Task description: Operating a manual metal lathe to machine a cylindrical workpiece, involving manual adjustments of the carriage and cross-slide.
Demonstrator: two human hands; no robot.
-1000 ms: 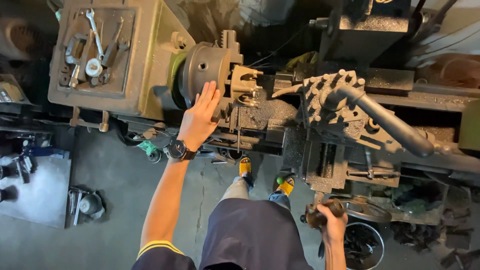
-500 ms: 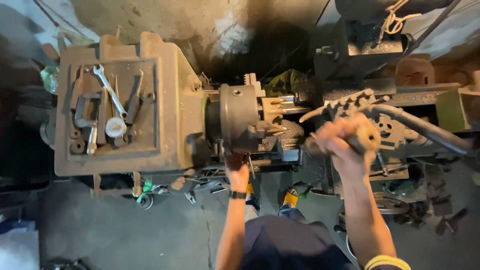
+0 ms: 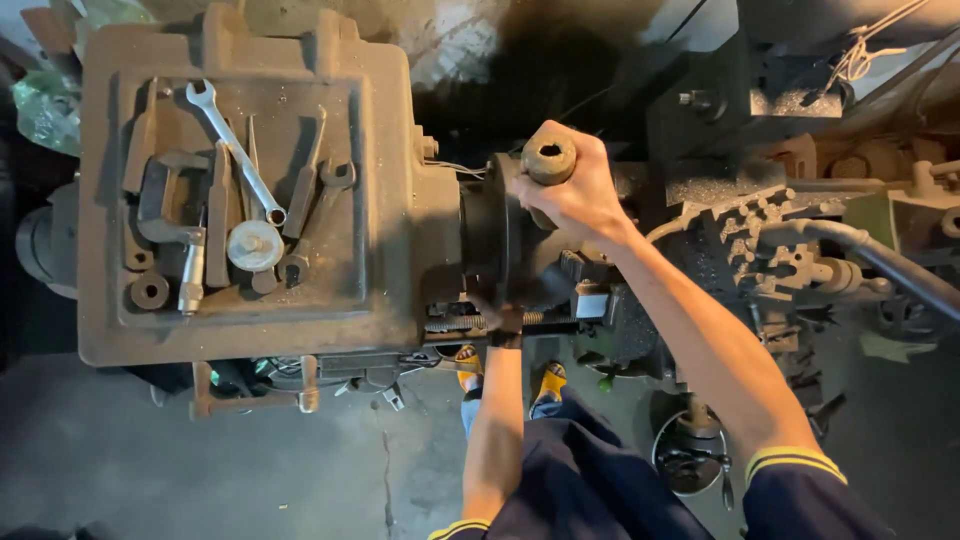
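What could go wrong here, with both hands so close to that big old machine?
The right hand grips a rusty hollow handle right over the dark round chuck; if it slips, knuckles could hit metal. The left hand reaches under the chuck, mostly hidden, where fingers might get pinched. Loose wrenches lie on top of the machine housing and could shake off toward the sandalled feet below.

Wrenches (image 3: 238, 150) atop headstock (image 3: 390, 240) (grimy tray).
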